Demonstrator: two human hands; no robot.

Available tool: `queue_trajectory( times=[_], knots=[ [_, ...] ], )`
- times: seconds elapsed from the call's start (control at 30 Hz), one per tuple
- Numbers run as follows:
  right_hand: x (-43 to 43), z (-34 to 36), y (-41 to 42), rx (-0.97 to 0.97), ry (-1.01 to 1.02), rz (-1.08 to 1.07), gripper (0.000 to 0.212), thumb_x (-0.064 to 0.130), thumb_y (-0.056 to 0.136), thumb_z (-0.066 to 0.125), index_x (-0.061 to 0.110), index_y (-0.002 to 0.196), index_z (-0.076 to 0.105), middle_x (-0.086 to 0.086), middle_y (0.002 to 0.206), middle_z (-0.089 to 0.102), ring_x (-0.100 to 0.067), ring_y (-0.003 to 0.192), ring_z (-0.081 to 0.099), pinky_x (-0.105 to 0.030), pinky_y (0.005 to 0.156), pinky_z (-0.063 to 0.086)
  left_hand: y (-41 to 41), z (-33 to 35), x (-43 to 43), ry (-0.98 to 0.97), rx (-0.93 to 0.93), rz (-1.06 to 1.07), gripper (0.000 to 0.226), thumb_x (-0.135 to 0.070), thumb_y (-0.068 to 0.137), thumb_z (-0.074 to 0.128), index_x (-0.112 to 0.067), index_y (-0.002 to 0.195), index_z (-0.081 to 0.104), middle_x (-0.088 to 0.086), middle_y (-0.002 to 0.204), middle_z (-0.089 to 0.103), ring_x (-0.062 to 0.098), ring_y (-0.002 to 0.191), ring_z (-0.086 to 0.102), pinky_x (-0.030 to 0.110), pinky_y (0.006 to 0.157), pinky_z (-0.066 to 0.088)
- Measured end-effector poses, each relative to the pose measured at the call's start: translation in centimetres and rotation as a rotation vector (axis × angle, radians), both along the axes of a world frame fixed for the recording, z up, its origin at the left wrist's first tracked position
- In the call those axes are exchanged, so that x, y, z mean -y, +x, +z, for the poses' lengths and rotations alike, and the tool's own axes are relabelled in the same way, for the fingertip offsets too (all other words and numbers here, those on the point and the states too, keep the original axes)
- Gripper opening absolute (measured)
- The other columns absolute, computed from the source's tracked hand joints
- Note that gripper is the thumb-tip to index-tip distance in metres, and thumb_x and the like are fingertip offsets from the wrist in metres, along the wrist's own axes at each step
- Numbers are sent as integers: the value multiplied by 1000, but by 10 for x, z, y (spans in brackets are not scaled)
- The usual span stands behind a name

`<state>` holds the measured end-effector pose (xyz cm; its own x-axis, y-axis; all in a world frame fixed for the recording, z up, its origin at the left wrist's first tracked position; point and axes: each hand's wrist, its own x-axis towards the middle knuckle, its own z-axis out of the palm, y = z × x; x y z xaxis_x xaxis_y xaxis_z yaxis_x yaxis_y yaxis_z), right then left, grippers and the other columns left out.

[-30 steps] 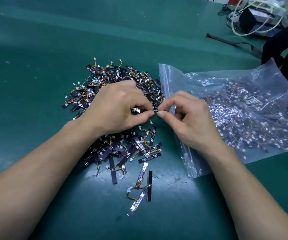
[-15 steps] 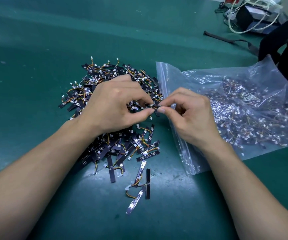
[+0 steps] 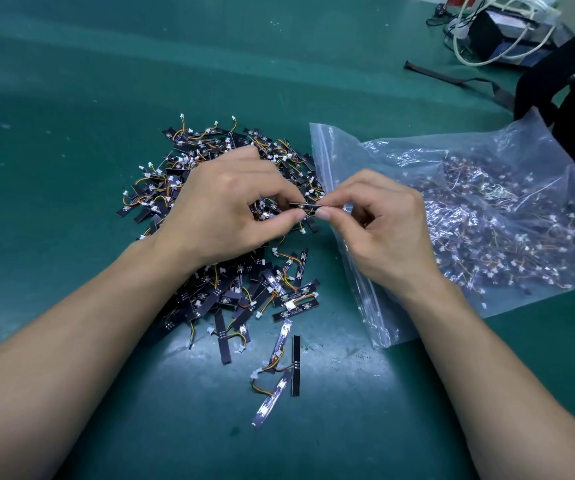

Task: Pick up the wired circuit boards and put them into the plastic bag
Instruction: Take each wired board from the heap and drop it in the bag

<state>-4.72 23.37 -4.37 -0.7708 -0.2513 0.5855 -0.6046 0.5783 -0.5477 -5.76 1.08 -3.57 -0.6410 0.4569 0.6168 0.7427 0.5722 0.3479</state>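
Observation:
A heap of small black circuit boards with orange and yellow wires (image 3: 209, 157) lies on the green mat. To its right lies a clear plastic zip bag (image 3: 486, 220) holding many more boards, its mouth facing the heap. My left hand (image 3: 230, 213) and my right hand (image 3: 383, 223) hover over the heap's right side, and together they pinch one black wired board (image 3: 305, 206) between thumbs and forefingers, just left of the bag's mouth. Much of the heap is hidden under my left hand and forearm.
A few stray boards (image 3: 293, 365) lie near the front of the heap. At the back right stand a dark box with white cables (image 3: 507, 29), a black strap (image 3: 452, 77) and a black bag (image 3: 563, 74). The green mat (image 3: 71, 133) covers the whole table.
Both hands stayed over the heap. The pinched board has come up a little and now shows as a short bar stretched between the two fingertips.

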Motion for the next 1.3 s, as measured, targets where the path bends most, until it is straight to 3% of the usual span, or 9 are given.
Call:
queue_trajectory(
  times=[0.13,0.37,0.7,1.1,1.3],
  knots=[
    [1,1,1,-2,6,-1,3,8,84,81,10,85,78,0,82,67,7,62,48,-10,63,37,1,2,-1,9,-7,-8,11,-24,90,78,-14,91,80,-3,81,74,21,67,53,33,67,44],
    [6,2,4,35,-45,-14,17,23,81,84,18,97,78,8,88,64,-12,47,48,-14,57,35,2,2,-1,52,-73,48,10,-15,91,76,-9,82,77,1,76,71,23,66,52,36,64,45],
    [5,1,3,-4,-74,-2,3,11,86,79,14,87,77,7,82,62,-6,53,47,-11,58,34,1,2,-1,82,-91,12,9,-18,90,78,-10,86,78,0,76,73,27,64,56,40,65,46],
    [5,2,4,47,-100,-5,16,16,82,83,18,97,78,10,88,62,-12,49,49,-12,55,35,0,1,-2,71,-59,29,9,-14,90,77,-8,83,77,2,75,71,25,65,55,40,65,47],
    [6,2,5,48,-79,-15,4,13,86,80,15,90,78,6,84,64,-11,52,49,-13,57,36,2,0,-3,65,-43,47,7,-14,89,78,-10,84,77,0,74,71,18,67,49,28,68,40]
  ],
)
